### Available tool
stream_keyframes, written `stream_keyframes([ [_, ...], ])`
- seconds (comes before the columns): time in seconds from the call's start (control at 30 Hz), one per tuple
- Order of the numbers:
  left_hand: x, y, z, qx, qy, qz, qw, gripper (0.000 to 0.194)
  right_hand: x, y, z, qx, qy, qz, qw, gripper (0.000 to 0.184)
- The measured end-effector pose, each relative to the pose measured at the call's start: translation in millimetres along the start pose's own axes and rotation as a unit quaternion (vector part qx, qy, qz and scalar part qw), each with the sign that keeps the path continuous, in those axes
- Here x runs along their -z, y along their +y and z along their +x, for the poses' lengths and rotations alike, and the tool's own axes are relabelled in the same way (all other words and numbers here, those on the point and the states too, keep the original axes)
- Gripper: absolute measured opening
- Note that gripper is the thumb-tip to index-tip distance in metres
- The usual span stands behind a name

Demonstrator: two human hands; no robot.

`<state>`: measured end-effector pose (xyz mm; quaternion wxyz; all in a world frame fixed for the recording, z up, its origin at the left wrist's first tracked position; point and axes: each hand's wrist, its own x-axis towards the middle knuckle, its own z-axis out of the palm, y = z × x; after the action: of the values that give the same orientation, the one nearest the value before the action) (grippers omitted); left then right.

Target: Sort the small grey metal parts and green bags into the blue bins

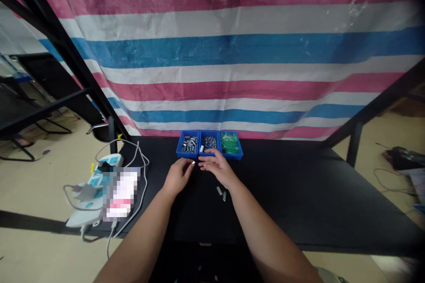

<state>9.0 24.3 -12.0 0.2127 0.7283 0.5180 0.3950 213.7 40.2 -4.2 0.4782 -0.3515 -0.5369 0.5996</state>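
My left hand (178,177) is closed in a pinch, with a small shiny metal piece (193,162) at its fingertips, mostly hidden. Facing it, my right hand (219,169) has its fingers apart and nothing visible between them. Just beyond both hands stand three blue bins in a row: the left bin (188,156) holds grey metal cylinders, the middle bin (210,132) small metal parts, the right bin (236,157) green plastic bags or film. A bright silver cylinder (202,148) shows at the middle bin's left side, near my right fingertips. Two metal cylinders (224,196) lie beside my right wrist.
A white power strip (113,159) with plugs and grey cables (145,185) occupies the black table's (299,194) left end, beside a blurred-out phone-like object (121,194). Behind the bins hangs a striped tarp (215,48). Black frame posts (355,146) rise at both sides.
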Motion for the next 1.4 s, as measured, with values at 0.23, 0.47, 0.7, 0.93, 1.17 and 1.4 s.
stream_keyframes([
  [0.23,-4.7,-6.1,2.0,0.128,0.057,-0.226,0.964,0.030,20.6,-0.7,-10.9,0.051,-0.004,-0.254,0.966,0.010],
  [0.47,-8.5,-4.7,19.1,0.202,0.095,-0.446,0.867,0.043,41.3,-5.1,-11.2,0.056,0.074,-0.349,0.933,0.009],
  [0.7,1.8,5.8,17.0,0.153,0.039,-0.582,0.798,0.057,33.3,-10.6,-10.2,0.104,0.085,-0.384,0.914,0.010],
  [0.93,1.3,-11.3,10.9,0.141,0.056,-0.473,0.868,0.032,23.4,-48.3,65.3,0.084,0.054,-0.641,0.761,0.022],
  [1.17,0.6,-5.7,2.9,0.085,-0.040,-0.334,0.938,0.026,8.3,-46.6,127.6,-0.036,-0.047,-0.713,0.698,0.013],
  [1.4,-1.1,-2.8,2.2,0.088,-0.071,-0.325,0.939,0.029,10.7,-52.5,133.9,-0.048,-0.055,-0.675,0.734,0.015],
])
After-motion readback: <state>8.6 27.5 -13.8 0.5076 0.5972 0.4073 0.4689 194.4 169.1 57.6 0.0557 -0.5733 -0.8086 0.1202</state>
